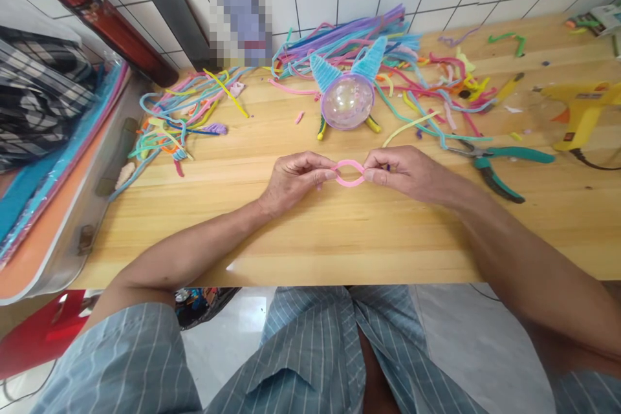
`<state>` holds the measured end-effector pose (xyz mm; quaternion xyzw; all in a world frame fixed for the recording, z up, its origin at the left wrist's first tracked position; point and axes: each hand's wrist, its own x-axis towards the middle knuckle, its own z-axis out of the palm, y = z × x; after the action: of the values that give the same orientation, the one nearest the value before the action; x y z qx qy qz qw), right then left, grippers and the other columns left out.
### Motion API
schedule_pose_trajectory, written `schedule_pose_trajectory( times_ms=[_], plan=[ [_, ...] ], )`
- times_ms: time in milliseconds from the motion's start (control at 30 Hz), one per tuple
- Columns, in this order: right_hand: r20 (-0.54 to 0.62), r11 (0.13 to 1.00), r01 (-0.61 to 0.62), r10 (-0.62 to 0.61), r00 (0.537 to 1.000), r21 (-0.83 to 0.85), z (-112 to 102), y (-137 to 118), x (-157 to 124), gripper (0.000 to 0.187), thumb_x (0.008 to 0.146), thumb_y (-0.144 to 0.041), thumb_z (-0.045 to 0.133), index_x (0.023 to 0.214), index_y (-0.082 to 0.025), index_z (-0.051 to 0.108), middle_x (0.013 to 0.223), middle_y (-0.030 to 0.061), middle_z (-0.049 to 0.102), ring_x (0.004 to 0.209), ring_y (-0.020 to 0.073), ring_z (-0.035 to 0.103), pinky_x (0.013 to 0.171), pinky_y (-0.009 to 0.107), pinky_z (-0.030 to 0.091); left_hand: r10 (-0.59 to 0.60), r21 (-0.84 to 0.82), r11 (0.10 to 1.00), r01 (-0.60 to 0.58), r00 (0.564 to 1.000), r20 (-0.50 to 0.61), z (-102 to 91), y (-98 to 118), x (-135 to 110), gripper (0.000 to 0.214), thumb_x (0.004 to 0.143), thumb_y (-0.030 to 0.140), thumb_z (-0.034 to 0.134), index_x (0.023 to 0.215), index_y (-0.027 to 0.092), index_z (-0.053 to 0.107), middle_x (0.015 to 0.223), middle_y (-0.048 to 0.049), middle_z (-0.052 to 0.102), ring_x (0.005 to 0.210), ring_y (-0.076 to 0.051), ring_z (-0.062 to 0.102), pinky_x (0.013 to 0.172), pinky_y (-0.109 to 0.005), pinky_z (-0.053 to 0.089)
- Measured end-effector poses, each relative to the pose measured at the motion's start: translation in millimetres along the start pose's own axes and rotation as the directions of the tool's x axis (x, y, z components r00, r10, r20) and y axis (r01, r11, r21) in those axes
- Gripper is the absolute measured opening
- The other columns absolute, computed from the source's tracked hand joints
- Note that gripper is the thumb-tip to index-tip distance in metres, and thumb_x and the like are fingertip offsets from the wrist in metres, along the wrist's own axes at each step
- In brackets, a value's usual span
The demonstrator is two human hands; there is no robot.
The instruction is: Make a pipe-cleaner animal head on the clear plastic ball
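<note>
A pink pipe cleaner (350, 182), bent into a small pointed oval loop, is stretched between my hands above the wooden table. My left hand (303, 176) pinches its left end between thumb and fingers. The right end sits in the pinch of my right hand (398, 171). Just beyond the loop stands a clear round ball (347, 102) with a purple rim. Two blue pipe-cleaner ears (371, 59) rise from its top, and yellow-and-dark pieces (372, 123) stick out below it.
Pliers with teal handles (514, 154) lie right of my right hand, near a yellow glue gun (579, 110). Loose pipe cleaners (344, 39) are heaped along the tiled wall, with another tangle (169, 116) at left. A red thermos (107, 22) and a plastic bin (72, 207) stand at left.
</note>
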<state>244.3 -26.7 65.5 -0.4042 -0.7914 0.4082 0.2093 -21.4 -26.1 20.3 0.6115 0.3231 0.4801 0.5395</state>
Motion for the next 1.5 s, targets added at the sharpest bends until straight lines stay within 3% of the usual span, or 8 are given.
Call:
schedule_pose_trajectory(
  times_ms=[333,700,900,1267,1500],
  plan=[
    [-0.046,1.0,0.003,-0.002,0.999,0.018,1.0,4.0,-0.8,0.035,0.1,-0.054,0.061,0.087,-0.021,0.067,0.072,-0.0017,0.057,0.068,0.0147,0.049,0.066,0.032,0.034,-0.035,-0.095,0.994,0.044,0.994,0.1,-2.3,-2.2,-1.8,0.03,0.087,0.04,0.093,0.115,0.03,0.089,0.102,-0.0056,0.089,0.054,-0.005,0.064,0.056,-0.019,0.059],
    [-0.033,0.997,0.06,-0.059,0.998,0.041,2.1,1.8,-0.8,0.029,0.1,-0.046,0.063,0.084,-0.021,0.065,0.068,-0.0043,0.052,0.066,0.0132,0.046,0.066,0.031,0.033,-0.093,-0.078,0.992,0.099,0.993,0.075,-1.1,2.8,-4.9,0.024,0.084,0.044,0.095,0.101,0.028,0.091,0.105,-0.01,0.088,0.051,-0.008,0.069,0.053,-0.02,0.06],
    [-0.01,0.997,0.068,-0.068,0.998,0.043,1.9,2.4,-0.7,0.028,0.101,-0.044,0.062,0.084,-0.021,0.065,0.068,-0.0044,0.053,0.066,0.0128,0.046,0.065,0.031,0.032,-0.089,-0.102,0.99,0.097,0.993,0.079,0.2,6.2,-5.9,0.018,0.085,0.038,0.095,0.099,0.027,0.091,0.104,-0.0095,0.088,0.051,-0.008,0.071,0.052,-0.018,0.058],
    [-0.002,0.997,0.057,-0.057,0.998,0.051,2.4,3.2,0.0,0.028,0.1,-0.044,0.062,0.084,-0.022,0.065,0.069,-0.0038,0.055,0.064,0.013,0.045,0.064,0.031,0.033,-0.121,-0.076,0.989,0.127,0.989,0.082,0.9,7.6,-6.3,0.027,0.083,0.046,0.096,0.096,0.022,0.091,0.102,-0.0123,0.088,0.051,-0.008,0.069,0.053,-0.021,0.059],
    [-0.053,0.999,0.009,-0.008,0.999,0.036,1.2,-1.2,-1.1,0.032,0.1,-0.051,0.064,0.085,-0.022,0.067,0.07,-0.0024,0.056,0.067,0.0146,0.048,0.066,0.031,0.035,-0.131,-0.079,0.988,0.135,0.99,0.058,-2.1,0.0,-2.7,0.039,0.082,0.05,0.095,0.112,0.024,0.089,0.103,-0.0096,0.088,0.049,-0.007,0.065,0.051,-0.021,0.054]
  ],
)
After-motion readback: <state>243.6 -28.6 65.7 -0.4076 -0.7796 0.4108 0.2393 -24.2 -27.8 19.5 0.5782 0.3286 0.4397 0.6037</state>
